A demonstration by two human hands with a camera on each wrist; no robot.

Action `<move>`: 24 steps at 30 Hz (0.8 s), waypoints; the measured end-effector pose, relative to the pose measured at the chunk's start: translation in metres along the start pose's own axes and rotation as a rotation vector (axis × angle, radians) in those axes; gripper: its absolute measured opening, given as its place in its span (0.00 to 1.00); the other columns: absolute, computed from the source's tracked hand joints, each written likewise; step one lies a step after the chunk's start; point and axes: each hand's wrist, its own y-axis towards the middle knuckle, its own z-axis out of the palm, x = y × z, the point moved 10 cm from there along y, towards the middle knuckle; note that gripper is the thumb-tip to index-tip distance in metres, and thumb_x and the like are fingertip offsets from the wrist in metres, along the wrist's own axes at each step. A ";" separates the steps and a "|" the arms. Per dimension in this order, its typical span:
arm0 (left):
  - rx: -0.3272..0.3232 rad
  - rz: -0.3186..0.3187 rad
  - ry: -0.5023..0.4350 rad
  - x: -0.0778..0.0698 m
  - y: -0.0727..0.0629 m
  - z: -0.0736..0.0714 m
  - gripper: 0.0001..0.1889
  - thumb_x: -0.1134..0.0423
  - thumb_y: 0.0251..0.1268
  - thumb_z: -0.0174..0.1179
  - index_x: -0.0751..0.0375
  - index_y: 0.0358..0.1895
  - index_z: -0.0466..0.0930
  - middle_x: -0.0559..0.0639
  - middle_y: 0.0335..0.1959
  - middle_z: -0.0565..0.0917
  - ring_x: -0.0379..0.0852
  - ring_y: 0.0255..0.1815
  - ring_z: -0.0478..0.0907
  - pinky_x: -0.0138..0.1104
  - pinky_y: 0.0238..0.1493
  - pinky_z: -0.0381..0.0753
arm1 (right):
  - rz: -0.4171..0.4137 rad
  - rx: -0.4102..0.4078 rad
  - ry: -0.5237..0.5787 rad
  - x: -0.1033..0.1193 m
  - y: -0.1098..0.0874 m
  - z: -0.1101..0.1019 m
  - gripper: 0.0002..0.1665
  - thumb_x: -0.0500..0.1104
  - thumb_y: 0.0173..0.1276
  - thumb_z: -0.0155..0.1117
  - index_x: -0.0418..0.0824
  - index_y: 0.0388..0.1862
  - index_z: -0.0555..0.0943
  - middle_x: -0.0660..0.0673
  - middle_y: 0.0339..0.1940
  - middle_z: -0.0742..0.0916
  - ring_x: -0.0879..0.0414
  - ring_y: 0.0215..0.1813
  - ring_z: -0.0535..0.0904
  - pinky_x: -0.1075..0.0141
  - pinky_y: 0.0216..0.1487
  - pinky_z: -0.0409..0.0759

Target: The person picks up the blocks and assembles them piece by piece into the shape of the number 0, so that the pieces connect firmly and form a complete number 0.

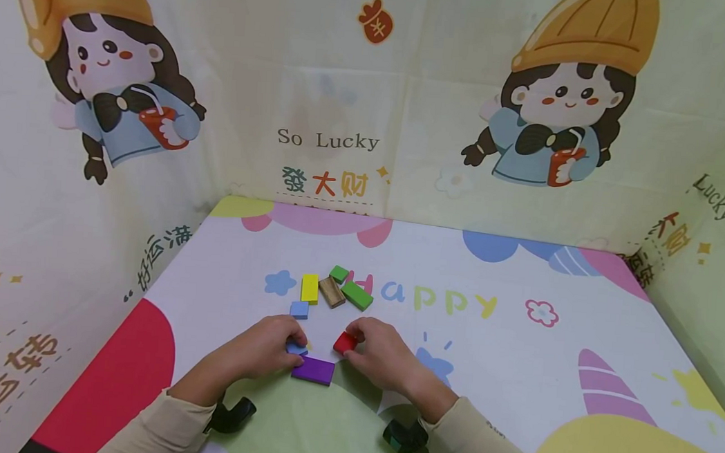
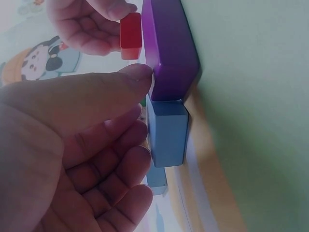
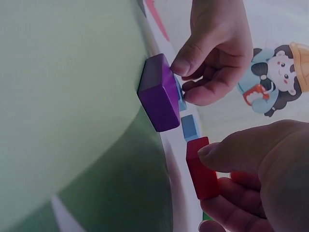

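Head view shows the red block [image 1: 344, 343] pinched at the fingertips of the right hand [image 1: 382, 352], just right of and slightly beyond the purple block [image 1: 313, 371], whose long axis runs roughly left to right across the desk [image 1: 504, 360]. The left hand [image 1: 268, 345], fingers loosely bent, touches the purple block's left end beside a light-blue block [image 2: 167, 133]. Beyond lie a yellow block [image 1: 310, 289], a brown block [image 1: 332, 292] and two green blocks [image 1: 357, 295]. "Happy" lettering [image 1: 417, 299] marks the desk; the cloth backdrop [image 1: 427, 189] reads "So Lucky" and "發大财"; the sleeve lettering [image 1: 496, 429] is too small to read.
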 end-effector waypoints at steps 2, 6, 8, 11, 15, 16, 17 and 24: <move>0.000 0.000 0.001 0.000 0.000 0.000 0.11 0.66 0.55 0.75 0.62 0.39 0.84 0.45 0.37 0.80 0.45 0.41 0.77 0.44 0.49 0.80 | 0.000 0.002 0.001 0.000 0.000 0.001 0.19 0.41 0.67 0.70 0.37 0.54 0.79 0.49 0.44 0.82 0.55 0.45 0.77 0.63 0.48 0.80; 0.004 -0.007 0.004 0.001 0.001 0.001 0.11 0.65 0.55 0.75 0.62 0.39 0.84 0.45 0.37 0.80 0.45 0.42 0.77 0.44 0.49 0.80 | -0.007 0.001 -0.001 0.001 -0.001 0.002 0.18 0.40 0.66 0.70 0.37 0.54 0.80 0.49 0.43 0.82 0.55 0.44 0.77 0.64 0.46 0.80; 0.005 -0.012 0.005 0.001 0.001 0.001 0.11 0.65 0.55 0.75 0.62 0.39 0.84 0.45 0.37 0.80 0.45 0.42 0.77 0.44 0.49 0.80 | -0.010 -0.002 -0.005 0.001 -0.001 0.002 0.18 0.40 0.66 0.70 0.37 0.53 0.80 0.49 0.43 0.82 0.55 0.44 0.77 0.65 0.46 0.80; 0.005 -0.017 0.005 0.002 0.001 0.001 0.11 0.65 0.55 0.75 0.62 0.39 0.84 0.45 0.37 0.80 0.45 0.42 0.77 0.44 0.50 0.80 | -0.014 -0.005 -0.011 0.001 -0.002 0.003 0.18 0.40 0.66 0.70 0.38 0.53 0.80 0.50 0.42 0.82 0.56 0.44 0.76 0.65 0.45 0.80; 0.004 -0.016 0.009 0.002 0.001 0.001 0.11 0.66 0.55 0.75 0.62 0.39 0.84 0.45 0.37 0.80 0.45 0.42 0.77 0.44 0.50 0.80 | -0.024 -0.008 -0.011 0.003 -0.003 0.003 0.17 0.40 0.66 0.70 0.38 0.52 0.80 0.50 0.42 0.82 0.56 0.43 0.76 0.65 0.45 0.80; 0.004 -0.015 0.010 0.002 0.001 0.001 0.11 0.66 0.55 0.75 0.62 0.39 0.84 0.45 0.37 0.80 0.46 0.42 0.77 0.44 0.50 0.80 | -0.025 -0.007 -0.009 0.003 -0.003 0.003 0.17 0.40 0.66 0.70 0.38 0.52 0.80 0.50 0.42 0.82 0.56 0.43 0.76 0.65 0.45 0.80; 0.004 -0.014 0.011 0.002 0.001 0.001 0.11 0.66 0.55 0.75 0.62 0.39 0.84 0.45 0.37 0.80 0.46 0.42 0.77 0.44 0.50 0.80 | -0.025 -0.006 -0.006 0.003 -0.003 0.003 0.17 0.40 0.66 0.70 0.38 0.52 0.80 0.50 0.42 0.82 0.56 0.43 0.76 0.65 0.45 0.80; 0.002 -0.016 0.012 0.001 0.001 0.001 0.11 0.66 0.55 0.75 0.62 0.39 0.84 0.46 0.37 0.80 0.46 0.42 0.77 0.43 0.50 0.81 | -0.008 0.005 0.010 0.002 -0.004 0.005 0.17 0.40 0.66 0.70 0.38 0.53 0.79 0.50 0.42 0.81 0.56 0.44 0.76 0.65 0.45 0.80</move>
